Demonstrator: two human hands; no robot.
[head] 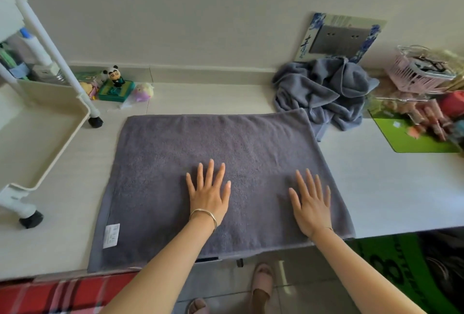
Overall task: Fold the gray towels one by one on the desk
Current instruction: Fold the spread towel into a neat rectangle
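1. A gray towel (216, 183) is spread flat on the desk (391, 188); the left hand (209, 194) and right hand (310, 203) are pressed on it palms down, fingers splayed, nothing grasped.
2. A white label (111, 235) is sewn at its near left corner; the print cannot be read.
3. Crumpled gray towels (324, 90) are heaped at the far right.
4. A pink basket (414, 76) is filled with dark, unidentifiable items.
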